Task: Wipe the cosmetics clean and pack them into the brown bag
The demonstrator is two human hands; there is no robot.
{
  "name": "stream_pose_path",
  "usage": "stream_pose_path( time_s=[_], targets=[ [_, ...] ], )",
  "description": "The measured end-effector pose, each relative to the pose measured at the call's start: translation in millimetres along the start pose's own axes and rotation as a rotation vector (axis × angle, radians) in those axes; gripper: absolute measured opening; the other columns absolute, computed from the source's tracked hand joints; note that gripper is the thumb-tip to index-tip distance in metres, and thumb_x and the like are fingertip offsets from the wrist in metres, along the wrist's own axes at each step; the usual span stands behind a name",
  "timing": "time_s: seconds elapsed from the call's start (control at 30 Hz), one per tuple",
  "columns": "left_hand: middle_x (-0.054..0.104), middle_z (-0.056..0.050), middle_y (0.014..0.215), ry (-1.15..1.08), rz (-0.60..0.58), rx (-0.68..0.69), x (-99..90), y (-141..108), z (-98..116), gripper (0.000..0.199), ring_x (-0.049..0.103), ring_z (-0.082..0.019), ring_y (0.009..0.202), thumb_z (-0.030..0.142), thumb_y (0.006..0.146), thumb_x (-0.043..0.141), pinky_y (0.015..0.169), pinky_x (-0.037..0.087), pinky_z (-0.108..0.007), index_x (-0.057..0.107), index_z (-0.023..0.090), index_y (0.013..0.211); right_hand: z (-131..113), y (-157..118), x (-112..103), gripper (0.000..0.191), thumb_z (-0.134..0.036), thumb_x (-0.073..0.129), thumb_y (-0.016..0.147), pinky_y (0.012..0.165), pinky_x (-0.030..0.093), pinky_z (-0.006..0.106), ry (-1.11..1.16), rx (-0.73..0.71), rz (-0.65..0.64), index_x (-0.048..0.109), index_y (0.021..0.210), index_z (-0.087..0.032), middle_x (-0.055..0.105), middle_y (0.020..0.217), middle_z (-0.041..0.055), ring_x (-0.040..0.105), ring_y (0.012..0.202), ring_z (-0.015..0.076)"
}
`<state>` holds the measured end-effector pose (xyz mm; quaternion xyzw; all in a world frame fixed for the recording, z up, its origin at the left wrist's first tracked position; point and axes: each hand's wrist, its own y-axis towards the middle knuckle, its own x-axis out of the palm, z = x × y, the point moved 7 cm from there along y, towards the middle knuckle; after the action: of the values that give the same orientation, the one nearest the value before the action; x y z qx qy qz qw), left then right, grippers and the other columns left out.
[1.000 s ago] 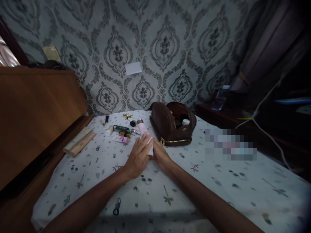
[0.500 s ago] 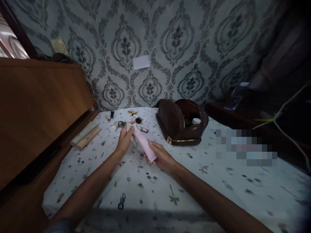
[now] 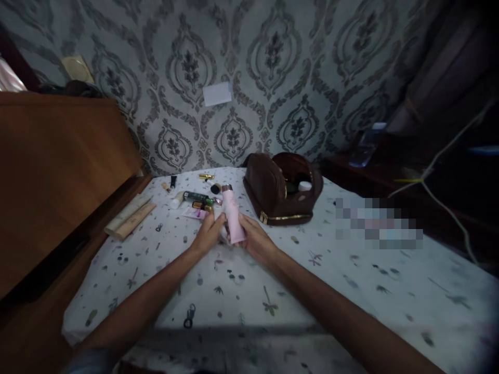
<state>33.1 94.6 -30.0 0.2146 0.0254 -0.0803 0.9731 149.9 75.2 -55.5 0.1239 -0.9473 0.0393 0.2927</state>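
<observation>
A pink tube [image 3: 233,218] with a shiny cap stands nearly upright between my hands, above the patterned cloth. My right hand [image 3: 255,236] is wrapped round its lower right side. Fingers closed, my left hand [image 3: 210,231] grips a crumpled white tissue [image 3: 222,228] against the tube's left side. Just beyond my left hand lie a dark green tube [image 3: 196,197], a small gold-and-dark bottle [image 3: 200,206] and a white-and-pink tube [image 3: 195,213]. The fingertips behind the pink tube are hidden.
An open brown bag [image 3: 288,192] sits behind my right hand. Two beige tubes [image 3: 130,218] lie at the left beside a wooden cabinet [image 3: 66,182]. A clear bottle [image 3: 367,145] stands at the back right.
The pink tube has turned more upright, and its shiny cap now shows. My left hand has moved lower, from the tube's top to its side, uncovering small items behind. The view has shifted slightly.
</observation>
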Motion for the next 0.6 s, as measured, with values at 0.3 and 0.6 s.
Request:
stream_pose_path(
  time_s=[0.3, 0.6],
  targets=[
    [0.067, 0.0, 0.083, 0.022, 0.042, 0.039, -10.1, 9.0, -32.2, 0.039, 0.065, -0.016, 0.079, 0.055, 0.078, 0.069, 0.067, 0.052, -0.024, 0.063, 0.019, 0.093, 7.4, 10.4, -9.7, 0.024, -0.035, 0.046, 0.101, 0.03, 0.035, 0.015, -0.086, -0.017, 0.004, 0.053, 0.091, -0.014, 0.056, 0.056, -0.0044, 0.059, 0.042, 0.0105],
    [0.065, 0.002, 0.083, 0.185, 0.106, 0.135, -8.9, 2.2, -23.1, 0.03, 0.062, -0.014, 0.077, 0.045, 0.082, 0.068, 0.069, 0.049, -0.03, 0.06, 0.017, 0.09, 10.0, 16.3, -9.0, 0.029, -0.043, 0.047, 0.1, 0.04, 0.042, 0.013, -0.269, -0.108, -0.05, 0.05, 0.094, -0.016, 0.053, 0.063, -0.0041, 0.056, 0.052, 0.008]
  ],
)
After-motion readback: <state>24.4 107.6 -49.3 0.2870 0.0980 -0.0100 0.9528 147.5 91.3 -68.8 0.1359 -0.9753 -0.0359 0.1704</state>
